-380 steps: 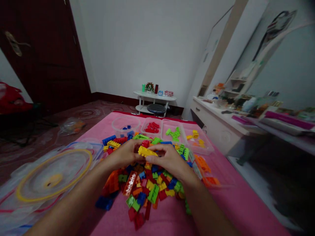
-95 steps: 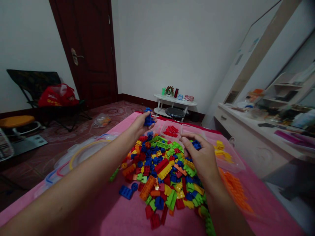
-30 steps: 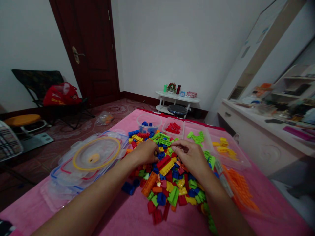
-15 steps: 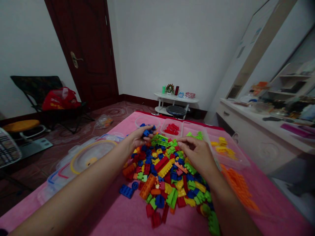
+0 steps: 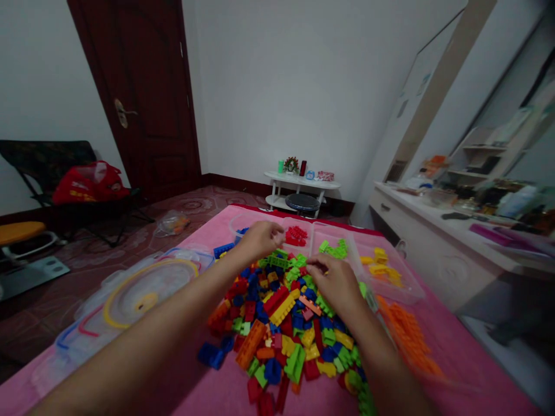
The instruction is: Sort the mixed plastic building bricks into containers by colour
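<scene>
My left hand (image 5: 262, 240) hovers at the far side of a heap of toy building bricks (image 5: 284, 303), beside the round tub of blue bricks (image 5: 241, 230). Its fingers are loosely bent and apart, and no brick shows in them. My right hand (image 5: 333, 281) is over the right part of the heap, close to some green bricks (image 5: 299, 260). Thumb and fingers there are drawn together; whatever lies between them is hidden. Just beyond the hands stands a clear box with small red bricks (image 5: 296, 236).
Clear boxes hold green bricks (image 5: 335, 248), yellow bricks (image 5: 381, 267) and orange bricks (image 5: 410, 335) along the right. Clear lids (image 5: 150, 289) with coloured rims lie at left on the pink cloth (image 5: 173, 387). A cluttered white dresser (image 5: 433, 231) stands at right.
The blue bricks that were in my left hand no longer show there, and that hand has shifted right toward the red bricks. My right hand stays near the green bricks. The view has turned slightly.
</scene>
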